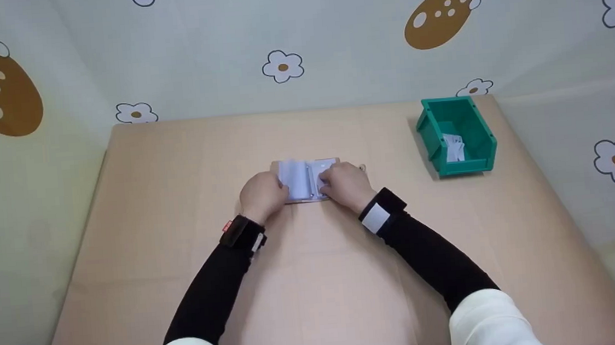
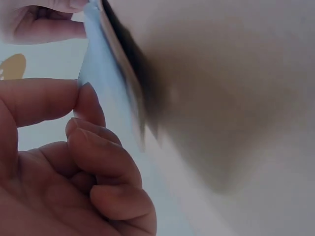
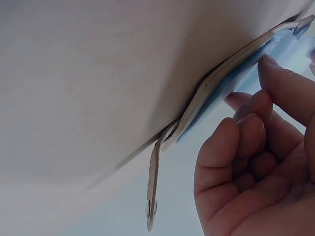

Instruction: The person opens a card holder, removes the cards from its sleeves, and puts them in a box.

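A small card holder (image 1: 298, 181) lies open on the table, its clear bluish plastic sleeves spread inside a tan cover. In the right wrist view a strap (image 3: 153, 189) with a hole or snap near its end hangs from the cover's edge. My left hand (image 1: 264, 196) pinches the left-hand sleeves between thumb and forefinger, its other fingers curled beneath. Over on the right page, my right hand (image 1: 348, 186) has thumb and forefinger at a sleeve (image 3: 236, 78), seeming to pinch it, with the remaining fingers curled. Whether a card sits there is hidden.
A green plastic bin (image 1: 463, 167) stands at the table's back right, with several small white papers or cards (image 1: 454, 147) inside. Brown covering spreads over the table (image 1: 175, 166). Behind it hangs a patterned cloth (image 1: 210, 48).
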Available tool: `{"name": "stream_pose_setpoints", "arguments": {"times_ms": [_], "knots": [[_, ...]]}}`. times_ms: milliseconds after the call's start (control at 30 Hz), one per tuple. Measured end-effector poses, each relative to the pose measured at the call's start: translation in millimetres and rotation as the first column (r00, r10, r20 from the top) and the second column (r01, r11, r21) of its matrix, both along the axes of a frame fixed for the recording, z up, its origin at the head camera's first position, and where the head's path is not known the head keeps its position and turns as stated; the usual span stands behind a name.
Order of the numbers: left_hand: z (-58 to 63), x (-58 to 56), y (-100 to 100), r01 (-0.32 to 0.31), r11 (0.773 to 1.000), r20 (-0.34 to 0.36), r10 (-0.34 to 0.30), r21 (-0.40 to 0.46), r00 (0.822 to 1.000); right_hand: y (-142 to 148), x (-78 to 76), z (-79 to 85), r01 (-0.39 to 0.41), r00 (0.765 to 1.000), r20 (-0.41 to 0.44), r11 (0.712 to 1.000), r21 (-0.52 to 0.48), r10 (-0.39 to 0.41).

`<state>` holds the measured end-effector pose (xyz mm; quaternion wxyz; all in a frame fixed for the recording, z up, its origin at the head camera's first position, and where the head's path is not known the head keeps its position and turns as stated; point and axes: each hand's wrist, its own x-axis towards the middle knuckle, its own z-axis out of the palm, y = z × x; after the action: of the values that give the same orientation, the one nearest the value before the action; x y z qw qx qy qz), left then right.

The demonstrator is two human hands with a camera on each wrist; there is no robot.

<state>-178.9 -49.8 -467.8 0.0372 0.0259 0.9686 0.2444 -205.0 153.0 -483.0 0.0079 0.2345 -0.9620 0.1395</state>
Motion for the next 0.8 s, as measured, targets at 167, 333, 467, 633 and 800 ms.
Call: {"name": "stream_pose_setpoints", "arguments": {"times_ms": [167, 333, 467, 633, 800], "knots": [[-6.9, -1.9, -2.1, -0.014, 1.000, 0.054, 0.015, -0.025, 0.998, -0.8, 0.3, 0.2, 0.013, 1.000, 0.016, 1.000, 0.011, -0.014], [-9.2, -3.3, -1.0, -0.029, 0.998, 0.080, 0.033, -0.050, 0.996, -1.0, -0.1, -0.3, 0.019, 0.999, 0.028, 1.000, 0.008, -0.019], [-8.0, -4.6, 0.9, -0.034, 0.995, 0.101, 0.043, -0.089, 0.994, -1.0, -0.8, -0.7, 0.017, 1.000, 0.024, 1.000, 0.005, -0.017], [-6.2, -6.5, 3.0, -0.033, 0.993, 0.138, 0.049, -0.117, 0.989, -0.6, -1.4, -1.1, 0.016, 1.000, 0.021, 1.000, 0.001, -0.016], [-6.3, -7.3, 4.1, -0.039, 0.991, 0.144, 0.058, -0.130, 0.988, -0.5, -1.4, -1.3, 0.015, 1.000, 0.019, 1.000, -0.003, -0.015]]}}
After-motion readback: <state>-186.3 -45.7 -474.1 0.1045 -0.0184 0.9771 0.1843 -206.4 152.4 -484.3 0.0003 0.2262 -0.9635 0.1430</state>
